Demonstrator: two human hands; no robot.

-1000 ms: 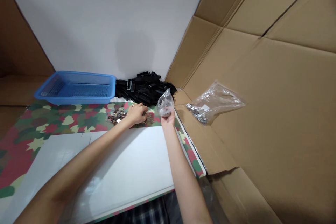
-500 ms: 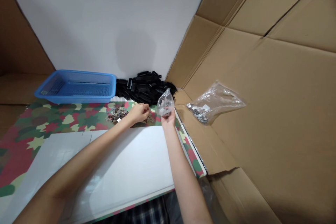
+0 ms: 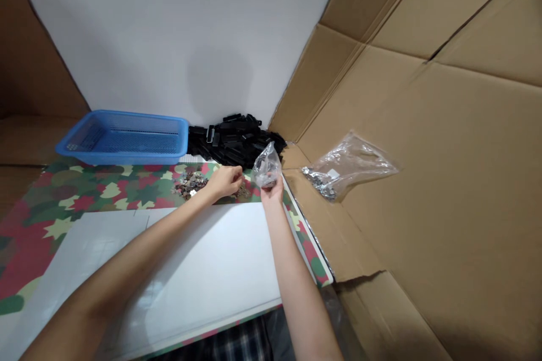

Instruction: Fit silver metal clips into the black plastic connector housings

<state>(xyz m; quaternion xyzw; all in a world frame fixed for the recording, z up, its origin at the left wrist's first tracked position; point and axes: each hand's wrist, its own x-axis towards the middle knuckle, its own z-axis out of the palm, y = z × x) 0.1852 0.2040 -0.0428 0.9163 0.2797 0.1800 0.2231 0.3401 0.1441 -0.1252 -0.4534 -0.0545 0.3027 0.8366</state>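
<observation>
My right hand (image 3: 273,187) grips a small clear plastic bag (image 3: 266,166) near the table's back right corner. Small pieces show dimly through the plastic. Left of the bag, my left hand (image 3: 227,180) is closed with its fingertips together; whatever they pinch is too small to make out. Beside and partly behind that hand lies a heap of small metal parts (image 3: 189,183) on the camouflage-patterned cloth. More small parts (image 3: 243,192) are scattered between my hands.
A blue basket (image 3: 127,161) stands at the back left, next to a pile of black parts (image 3: 237,138). A white sheet (image 3: 220,254) covers the front of the table. Another clear bag with metal parts (image 3: 326,183) lies on the cardboard (image 3: 423,192) at the right.
My left hand has shifted very slightly to the right, towards the bag. My right hand still grips the bag in nearly the same place.
</observation>
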